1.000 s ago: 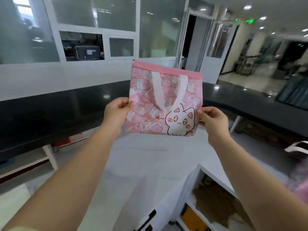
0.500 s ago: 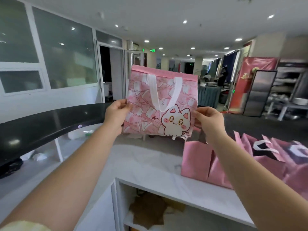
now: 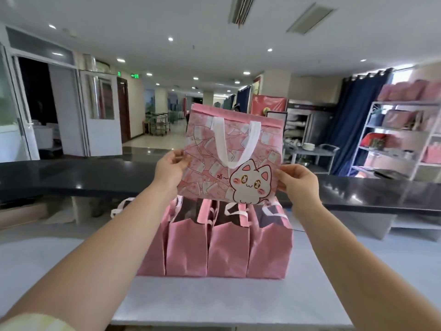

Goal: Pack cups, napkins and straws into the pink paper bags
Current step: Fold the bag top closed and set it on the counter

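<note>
Fingers (image 3: 178,156) of the left hand (image 3: 170,168) pinch the left edge of a flat pink bag (image 3: 205,149). The right hand (image 3: 300,185) pinches the opposite edge lower down, beside the white cat print (image 3: 251,186). Held between them, the bag hangs upright in the air, slightly tilted, with its white handle (image 3: 238,142) lying in a loop against the front.

Straight below it, a row of four pink bags (image 3: 228,250) stands open on a pale tabletop (image 3: 214,304). They are side by side and touching, with white handles sticking up from their mouths; what is inside them cannot be made out. Beyond the table a long glossy black counter (image 3: 71,179) runs across the whole width of the view.

Behind the counter at far left, a dark doorway (image 3: 35,101) sits next to white-framed doors (image 3: 100,120). A green exit sign (image 3: 135,75) glows above a corridor where metal carts (image 3: 158,124) are parked. Recessed lamps dot the white ceiling, and two vents (image 3: 239,10) lie overhead. Right of the held bag come a red banner (image 3: 268,105), a grey trolley (image 3: 315,151) with stacked white dishes and a dark blue curtain (image 3: 355,120). At far right is a white shelving unit (image 3: 386,127) carrying blurred pink goods (image 3: 405,90).
</note>
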A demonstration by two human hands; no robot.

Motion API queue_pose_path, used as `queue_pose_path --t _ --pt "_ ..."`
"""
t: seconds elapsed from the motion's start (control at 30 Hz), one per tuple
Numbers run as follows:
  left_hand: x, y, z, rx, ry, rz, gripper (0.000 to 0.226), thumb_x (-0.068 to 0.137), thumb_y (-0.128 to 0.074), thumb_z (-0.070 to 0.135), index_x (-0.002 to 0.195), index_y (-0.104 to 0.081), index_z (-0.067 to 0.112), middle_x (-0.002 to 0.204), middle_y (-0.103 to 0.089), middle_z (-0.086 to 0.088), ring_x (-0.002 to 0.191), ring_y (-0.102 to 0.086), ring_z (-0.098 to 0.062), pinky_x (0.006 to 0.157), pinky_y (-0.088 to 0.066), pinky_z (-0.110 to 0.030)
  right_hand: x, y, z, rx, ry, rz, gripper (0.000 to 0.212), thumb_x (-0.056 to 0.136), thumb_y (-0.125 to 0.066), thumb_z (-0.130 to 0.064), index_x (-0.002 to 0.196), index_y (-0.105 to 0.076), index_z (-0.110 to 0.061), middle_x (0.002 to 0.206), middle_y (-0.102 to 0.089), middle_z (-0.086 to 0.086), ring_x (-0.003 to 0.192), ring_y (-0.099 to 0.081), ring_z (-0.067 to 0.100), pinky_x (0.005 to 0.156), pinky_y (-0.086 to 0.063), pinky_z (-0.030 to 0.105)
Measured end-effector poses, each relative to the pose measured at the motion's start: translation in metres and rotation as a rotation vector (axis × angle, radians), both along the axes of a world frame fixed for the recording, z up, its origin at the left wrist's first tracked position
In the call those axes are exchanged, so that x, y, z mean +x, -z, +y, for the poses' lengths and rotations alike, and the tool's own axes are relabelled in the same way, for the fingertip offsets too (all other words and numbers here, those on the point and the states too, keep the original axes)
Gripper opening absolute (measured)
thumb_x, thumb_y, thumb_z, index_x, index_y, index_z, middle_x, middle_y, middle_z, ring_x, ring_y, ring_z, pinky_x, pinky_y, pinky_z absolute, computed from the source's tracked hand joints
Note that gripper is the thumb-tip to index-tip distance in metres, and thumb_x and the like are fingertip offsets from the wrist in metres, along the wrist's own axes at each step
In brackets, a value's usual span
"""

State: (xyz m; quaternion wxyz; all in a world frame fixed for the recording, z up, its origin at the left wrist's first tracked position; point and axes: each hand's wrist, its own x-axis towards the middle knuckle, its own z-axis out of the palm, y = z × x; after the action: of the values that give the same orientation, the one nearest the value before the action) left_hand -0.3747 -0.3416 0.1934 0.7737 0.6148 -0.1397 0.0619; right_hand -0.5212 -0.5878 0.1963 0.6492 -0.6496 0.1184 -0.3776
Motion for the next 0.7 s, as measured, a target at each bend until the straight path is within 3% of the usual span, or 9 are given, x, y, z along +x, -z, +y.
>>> queue_pose_path --t 0.1,0.23,0.33,0.5,0.6,0.7 --pt "0.009 -0.003 -0.058 -0.003 0.011 0.023 0.004 0.093 -0.063 0.02 0.093 -0.064 0.024 0.097 -0.071 -0.002 0.082 -0.072 -0.02 0.066 -0.059 -0.039 -0.001 0.0 -0.049 -0.026 0.068 0.005 0.008 0.081 -0.076 -0.011 0.083 -0.068 -0.012 0.077 -0.075 0.002 0.071 -0.073 0.02 0.057 -0.059 0.027" --pt "0.027 0.004 -0.123 0.026 0.027 0.053 0.002 0.094 -0.063 0.025 0.093 -0.064 0.026 0.099 -0.072 -0.001 0.091 -0.07 -0.024 0.077 -0.058 -0.047 0.012 0.013 -0.103 -0.04 0.144 0.026 0.008 0.082 -0.076 -0.012 0.082 -0.068 -0.013 0.079 -0.074 0.006 0.078 -0.071 0.028 0.068 -0.061 0.039" --pt "0.044 0.017 -0.166 0.006 0.031 0.065 0.004 0.094 -0.062 0.023 0.092 -0.064 0.026 0.097 -0.071 -0.001 0.092 -0.07 -0.025 0.076 -0.059 -0.046 0.03 0.027 -0.139 -0.046 0.187 0.04 0.008 0.082 -0.076 -0.015 0.083 -0.068 -0.015 0.079 -0.074 0.004 0.076 -0.072 0.026 0.068 -0.061 0.041" --pt "0.085 0.031 -0.231 -0.005 0.06 0.08 0.006 0.096 -0.059 0.022 0.093 -0.064 0.026 0.098 -0.071 -0.002 0.093 -0.069 -0.024 0.081 -0.058 -0.049 0.071 0.039 -0.201 -0.071 0.222 0.089 0.007 0.084 -0.074 -0.016 0.085 -0.067 -0.016 0.077 -0.074 -0.001 0.074 -0.073 0.019 0.062 -0.061 0.033" --pt "0.113 0.024 -0.272 0.001 0.07 0.077 0.006 0.096 -0.058 0.026 0.095 -0.063 0.028 0.1 -0.069 0.001 0.095 -0.066 -0.021 0.081 -0.057 -0.047 0.101 0.027 -0.242 -0.109 0.246 0.116 0.006 0.085 -0.072 -0.013 0.084 -0.067 -0.016 0.078 -0.074 0.001 0.075 -0.072 0.022 0.065 -0.061 0.036" --pt "0.14 0.008 -0.314 -0.01 0.084 0.049 0.005 0.096 -0.057 0.028 0.095 -0.062 0.028 0.1 -0.067 0.003 0.096 -0.064 -0.019 0.073 -0.055 -0.04 0.126 0.011 -0.28 -0.148 0.295 0.107 0.007 0.086 -0.071 -0.013 0.084 -0.067 -0.018 0.076 -0.073 -0.002 0.072 -0.072 0.016 0.059 -0.059 0.028"
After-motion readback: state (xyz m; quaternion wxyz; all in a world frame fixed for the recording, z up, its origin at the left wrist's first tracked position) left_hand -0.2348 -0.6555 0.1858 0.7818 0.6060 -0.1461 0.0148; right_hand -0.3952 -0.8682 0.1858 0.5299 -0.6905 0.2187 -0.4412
